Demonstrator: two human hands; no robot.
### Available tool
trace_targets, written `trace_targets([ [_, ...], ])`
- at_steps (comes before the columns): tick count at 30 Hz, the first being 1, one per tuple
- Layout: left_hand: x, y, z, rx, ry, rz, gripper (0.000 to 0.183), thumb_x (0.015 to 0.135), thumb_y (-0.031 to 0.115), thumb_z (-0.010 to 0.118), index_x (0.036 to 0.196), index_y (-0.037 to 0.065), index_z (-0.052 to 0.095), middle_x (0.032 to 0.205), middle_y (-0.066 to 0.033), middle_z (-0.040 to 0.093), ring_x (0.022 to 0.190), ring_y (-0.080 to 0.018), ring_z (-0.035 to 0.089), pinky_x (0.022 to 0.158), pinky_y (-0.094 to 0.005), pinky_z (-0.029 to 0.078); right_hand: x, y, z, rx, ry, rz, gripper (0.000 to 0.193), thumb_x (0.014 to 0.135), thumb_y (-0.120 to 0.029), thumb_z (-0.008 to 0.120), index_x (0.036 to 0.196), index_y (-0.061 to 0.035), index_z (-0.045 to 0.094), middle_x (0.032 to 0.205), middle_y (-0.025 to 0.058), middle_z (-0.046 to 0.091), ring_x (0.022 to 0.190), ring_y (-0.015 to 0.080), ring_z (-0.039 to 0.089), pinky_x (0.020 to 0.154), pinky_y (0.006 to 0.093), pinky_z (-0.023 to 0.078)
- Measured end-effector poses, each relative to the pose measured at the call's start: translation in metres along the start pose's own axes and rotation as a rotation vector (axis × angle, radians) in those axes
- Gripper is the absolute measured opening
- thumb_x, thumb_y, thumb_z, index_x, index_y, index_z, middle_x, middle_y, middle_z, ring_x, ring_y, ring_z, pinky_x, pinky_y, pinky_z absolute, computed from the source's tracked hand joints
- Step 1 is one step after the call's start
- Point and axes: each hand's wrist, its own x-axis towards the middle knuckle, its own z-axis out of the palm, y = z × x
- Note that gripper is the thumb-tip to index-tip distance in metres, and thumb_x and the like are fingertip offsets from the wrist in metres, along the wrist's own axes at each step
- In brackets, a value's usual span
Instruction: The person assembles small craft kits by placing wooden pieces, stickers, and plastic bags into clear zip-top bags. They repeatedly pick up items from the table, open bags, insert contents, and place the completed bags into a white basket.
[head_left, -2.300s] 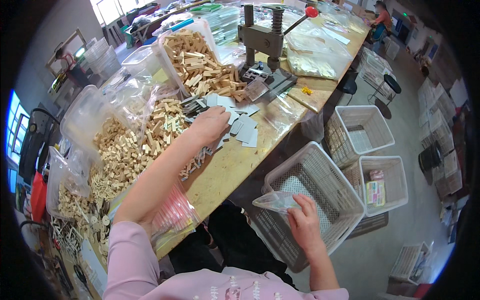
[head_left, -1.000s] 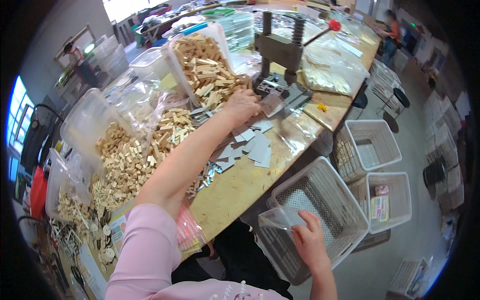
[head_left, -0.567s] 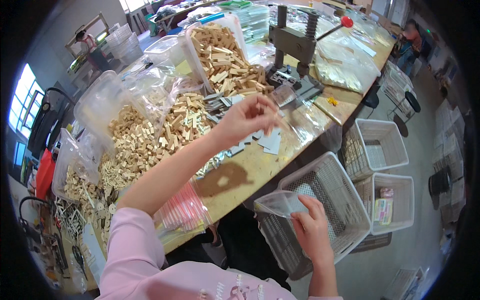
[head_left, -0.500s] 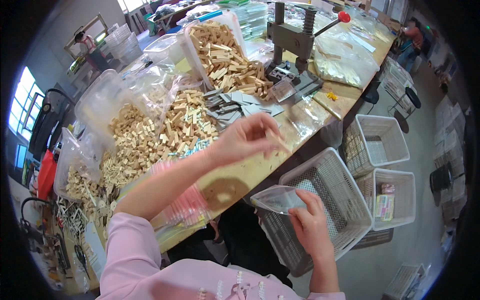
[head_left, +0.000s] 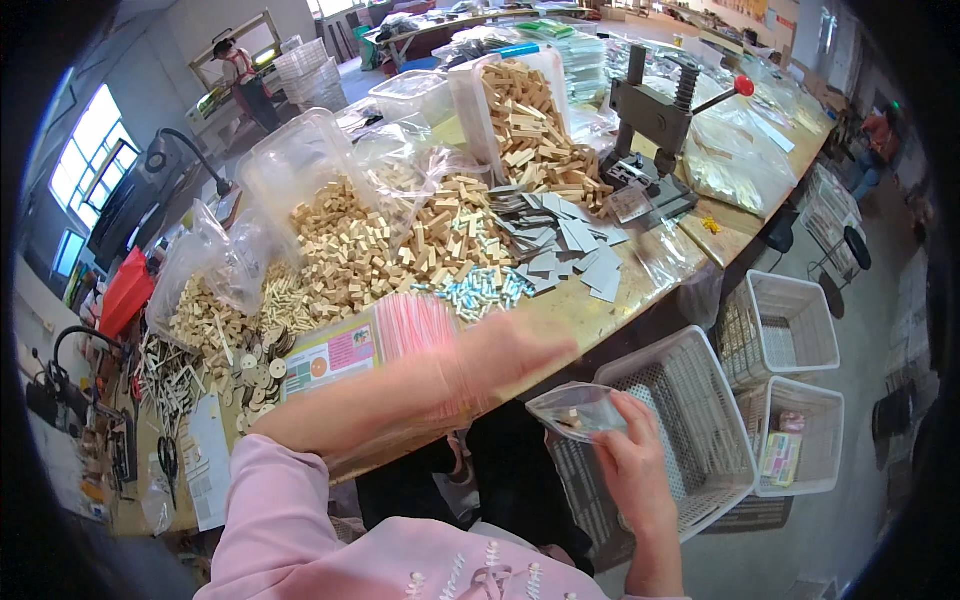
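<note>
In my right hand [head_left: 637,452] is a clear plastic bag [head_left: 590,408], pinched at its edge with its mouth spread. A small wooden piece [head_left: 569,418] shows inside it. My left hand [head_left: 520,350] is smeared by motion above the table edge, just up and left of the bag; its fingers cannot be made out. Beyond it lie small blue-and-white pieces [head_left: 478,290], grey flat plates [head_left: 560,240] and heaps of wooden blocks [head_left: 345,250]. Under my left forearm are a stack of pink-striped strips [head_left: 415,325] and a printed sheet [head_left: 333,360].
A clear tub [head_left: 466,110] spills longer wooden blocks [head_left: 530,130]. A hand press [head_left: 650,110] with a red-knobbed lever stands behind. White plastic crates [head_left: 720,400] stand on the floor to the right. Round wooden discs [head_left: 262,370] and scissors [head_left: 168,460] lie at left. Other people are far off.
My left hand has moved down from over the grey plates toward the bag, and a wooden piece now shows in the bag. My right hand still holds the bag. The view has shifted left.
</note>
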Motion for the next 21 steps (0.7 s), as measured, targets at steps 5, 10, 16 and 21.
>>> trace_targets([
  [5, -0.030, -0.145, -0.033, 0.282, 0.342, -0.445, 0.020, 0.085, 0.008, 0.066, 0.105, 0.006, 0.067, 0.102, -0.0138, 0.070, 0.093, -0.0305, 0.069, 0.083, -0.0397, 0.055, -0.002, -0.003, 0.006, 0.017, 0.002, 0.017, 0.015, 0.074, 0.004, 0.075, 0.085, 0.0028, 0.066, 0.128, 0.0229, 0.059, 0.122, 0.0426, 0.054, 0.101, 0.0477, 0.047],
  [10, -0.039, -0.188, -0.043, 0.078, 0.229, -0.704, 0.033, 0.088, 0.011, 0.064, 0.120, 0.007, 0.063, 0.116, -0.0161, 0.066, 0.108, -0.0349, 0.064, 0.096, -0.0417, 0.050, 0.001, -0.002, 0.013, -0.021, -0.023, 0.034, 0.013, 0.074, 0.004, 0.074, 0.085, 0.0022, 0.066, 0.128, 0.0228, 0.059, 0.122, 0.0425, 0.055, 0.101, 0.0478, 0.047],
  [16, -0.037, -0.217, -0.041, 0.190, 0.263, -0.587, 0.025, 0.087, 0.016, 0.066, 0.111, 0.007, 0.066, 0.103, -0.0145, 0.069, 0.095, -0.0325, 0.068, 0.086, -0.0407, 0.053, 0.010, 0.000, 0.020, -0.027, -0.038, 0.044, 0.014, 0.075, 0.004, 0.073, 0.086, 0.0018, 0.067, 0.129, 0.0222, 0.060, 0.122, 0.0422, 0.054, 0.101, 0.0475, 0.048],
  [21, -0.027, -0.223, -0.058, 0.244, 0.074, -0.636, 0.026, 0.086, 0.017, 0.068, 0.110, 0.008, 0.069, 0.102, -0.0134, 0.067, 0.099, -0.0319, 0.066, 0.089, -0.0407, 0.052, 0.011, 0.002, 0.022, -0.041, -0.041, 0.064, 0.013, 0.076, 0.003, 0.074, 0.087, 0.0005, 0.067, 0.127, 0.0207, 0.061, 0.122, 0.0408, 0.055, 0.101, 0.0463, 0.047],
])
